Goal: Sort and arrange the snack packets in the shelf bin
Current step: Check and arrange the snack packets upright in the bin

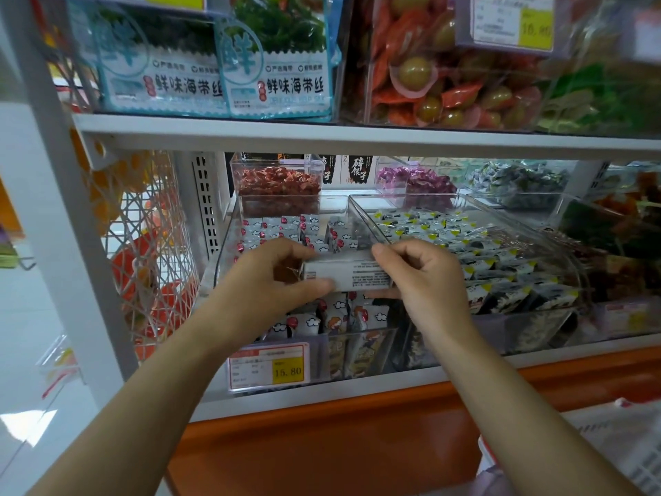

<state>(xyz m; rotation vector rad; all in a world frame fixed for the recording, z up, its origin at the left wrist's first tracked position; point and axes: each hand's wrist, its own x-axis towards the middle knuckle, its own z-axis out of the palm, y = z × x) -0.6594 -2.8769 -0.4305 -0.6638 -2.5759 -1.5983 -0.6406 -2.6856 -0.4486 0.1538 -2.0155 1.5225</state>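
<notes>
A clear shelf bin (229, 245) on the middle shelf holds several small white snack packets (336, 313) with red and blue cartoon prints. Above the bin both hands hold one stack of white packets (354, 275), printed backs facing me. My left hand (272, 277) grips the stack's left end, thumb underneath. My right hand (425, 277) pinches its right end. More of the same packets (282, 227) lie at the back of the bin.
A second clear bin (558, 223) to the right holds black-and-yellow packets (500, 266). A price tag (270, 366) reading 15.80 hangs on the front. Bins of red (279, 184) and purple (415, 180) sweets stand behind. A white shelf board (357, 136) runs overhead.
</notes>
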